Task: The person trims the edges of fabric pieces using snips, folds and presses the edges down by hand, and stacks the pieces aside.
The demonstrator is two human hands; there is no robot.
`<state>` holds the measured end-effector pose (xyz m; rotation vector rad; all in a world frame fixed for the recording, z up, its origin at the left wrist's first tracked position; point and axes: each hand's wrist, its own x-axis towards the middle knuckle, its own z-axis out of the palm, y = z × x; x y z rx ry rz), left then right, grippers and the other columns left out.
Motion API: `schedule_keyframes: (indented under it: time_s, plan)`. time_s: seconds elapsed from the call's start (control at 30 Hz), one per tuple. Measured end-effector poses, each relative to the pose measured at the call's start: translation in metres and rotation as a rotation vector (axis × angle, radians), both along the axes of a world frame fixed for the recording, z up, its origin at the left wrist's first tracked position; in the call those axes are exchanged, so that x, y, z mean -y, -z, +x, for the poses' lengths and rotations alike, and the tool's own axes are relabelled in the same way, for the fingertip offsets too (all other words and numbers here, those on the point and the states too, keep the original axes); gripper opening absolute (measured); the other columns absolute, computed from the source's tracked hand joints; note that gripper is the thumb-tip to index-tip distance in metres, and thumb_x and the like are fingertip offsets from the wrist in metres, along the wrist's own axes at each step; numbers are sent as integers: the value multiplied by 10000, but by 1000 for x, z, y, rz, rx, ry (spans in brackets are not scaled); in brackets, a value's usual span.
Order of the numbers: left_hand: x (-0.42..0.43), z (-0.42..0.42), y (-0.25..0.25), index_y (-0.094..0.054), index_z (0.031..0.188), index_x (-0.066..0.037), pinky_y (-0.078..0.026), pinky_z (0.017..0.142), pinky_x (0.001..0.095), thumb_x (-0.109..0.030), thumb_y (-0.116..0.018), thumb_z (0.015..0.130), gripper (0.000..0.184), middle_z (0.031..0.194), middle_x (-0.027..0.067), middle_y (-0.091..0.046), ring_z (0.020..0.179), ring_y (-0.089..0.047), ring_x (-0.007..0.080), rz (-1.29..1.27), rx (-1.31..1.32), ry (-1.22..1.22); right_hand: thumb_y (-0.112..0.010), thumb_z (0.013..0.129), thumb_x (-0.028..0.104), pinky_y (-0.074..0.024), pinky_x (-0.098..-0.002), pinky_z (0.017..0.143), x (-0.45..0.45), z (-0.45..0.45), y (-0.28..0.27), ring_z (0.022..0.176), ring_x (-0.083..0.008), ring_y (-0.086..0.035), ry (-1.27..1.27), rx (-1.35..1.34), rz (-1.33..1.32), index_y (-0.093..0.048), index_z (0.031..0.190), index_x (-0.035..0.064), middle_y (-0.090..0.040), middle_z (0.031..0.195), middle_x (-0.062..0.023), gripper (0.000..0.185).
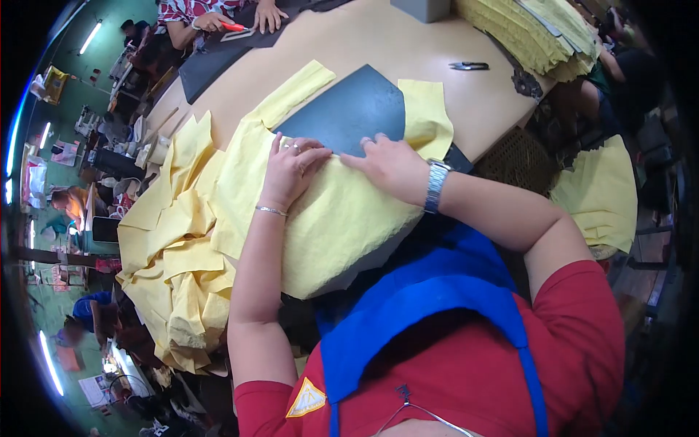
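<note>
Yellow cloth (338, 226) is touched along dark board (349, 113) by left hand (293, 169) and right hand (393, 166) — fingers partly bent; whether cloth is pinched cannot be told.

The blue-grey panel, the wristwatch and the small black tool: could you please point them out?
Blue-grey panel (351, 109): head view, bare upper surface.
Wristwatch (435, 186): head view, metal band.
Small black tool (470, 66): head view, its middle.

The yellow sheet (342, 226) is seen as matt and cloth-like, slightly rough near its edge. A smooth, faintly glossy surface is shown by the dark panel (349, 109); shiny metal is seen in the watch (436, 186).
</note>
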<state>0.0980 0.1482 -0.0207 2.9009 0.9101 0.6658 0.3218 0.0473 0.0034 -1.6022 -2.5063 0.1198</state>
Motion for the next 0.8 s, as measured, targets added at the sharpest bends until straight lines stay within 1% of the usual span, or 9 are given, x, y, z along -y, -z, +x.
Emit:
schedule_keyframes:
  time_s: [0.17, 0.27, 0.33, 0.47, 0.53, 0.6, 0.63, 0.73, 0.8]
  plan:
    - [0, -6, -3, -636, 1069, -122, -378, 1032, 476, -205, -739, 824, 279, 1138, 93, -613, 1102, -573, 298, -13, 227, -66, -548, 843, 138, -488, -425, 705, 35, 34, -15, 840, -308, -578, -34, -160, 129, -575, 935, 66, -549, 924, -126, 119]
    - [-2, -38, -3, -579, 1055, -39, -384, 1041, 436, -248, -726, 838, 335, 1185, 179, -584, 1154, -531, 373, -214, 222, -224, -694, 831, 231, -512, -438, 709, 59, 44, -9, 851, -337, -632, 99, -320, 80, -577, 957, 70, -606, 944, -134, 235]
    - [8, -59, -2, -595, 1075, -46, -389, 1034, 445, -348, -706, 844, 397, 1220, 180, -575, 1166, -529, 362, -174, 136, -245, -666, 849, 229, -518, -415, 760, 59, 50, -4, 878, -321, -646, 151, -453, -90, -588, 974, 78, -634, 908, -135, 210]
    - [54, -66, -18, -606, 1150, -51, -393, 1027, 458, -497, -661, 850, 540, 1270, 206, -555, 1190, -523, 356, -163, -10, -341, -604, 852, 143, -523, -425, 731, 21, 67, -12, 840, -331, -651, 77, -353, -269, -586, 960, 76, -646, 843, -152, 129]
    - [86, -53, -48, -599, 1218, -56, -397, 1028, 467, -580, -647, 828, 654, 1266, 216, -556, 1189, -521, 373, -258, -171, -358, -578, 863, 129, -517, -420, 741, -25, 96, 20, 824, -335, -649, 75, -254, -135, -585, 958, 64, -663, 881, -155, 115]
    - [106, -37, -68, -598, 1228, -59, -399, 1028, 470, -618, -643, 810, 700, 1261, 212, -563, 1178, -525, 383, -373, -334, -314, -527, 892, 102, -510, -425, 814, -45, 98, -19, 897, -364, -635, 144, -397, 3, -602, 1056, 45, -653, 929, -185, 189]
    - [113, -34, -61, -511, 1366, -91, -380, 1036, 487, -636, -628, 814, 785, 1401, 226, -463, 1299, -433, 387, -287, -308, -207, -499, 904, 92, -507, -441, 843, -53, 97, -21, 940, -375, -628, 129, -398, 178, -597, 1104, 19, -649, 974, -191, 234]
    - [125, -14, -17, -415, 1456, -104, -295, 1092, 557, -706, -560, 814, 892, 1502, 237, -348, 1394, -321, 406, -144, -303, -54, -553, 884, 66, -498, -438, 888, -70, 89, -5, 1001, -373, -614, -2, -384, 505, -597, 1129, 14, -650, 1029, -189, 254]
    - [143, 5, -8, -331, 1507, -114, -176, 1118, 642, -732, -506, 827, 935, 1571, 242, -211, 1458, -175, 430, -299, -278, -145, -587, 867, 52, -496, -430, 900, -58, 79, -2, 1014, -362, -613, -11, -416, 354, -605, 1120, 17, -647, 1066, -185, 257]
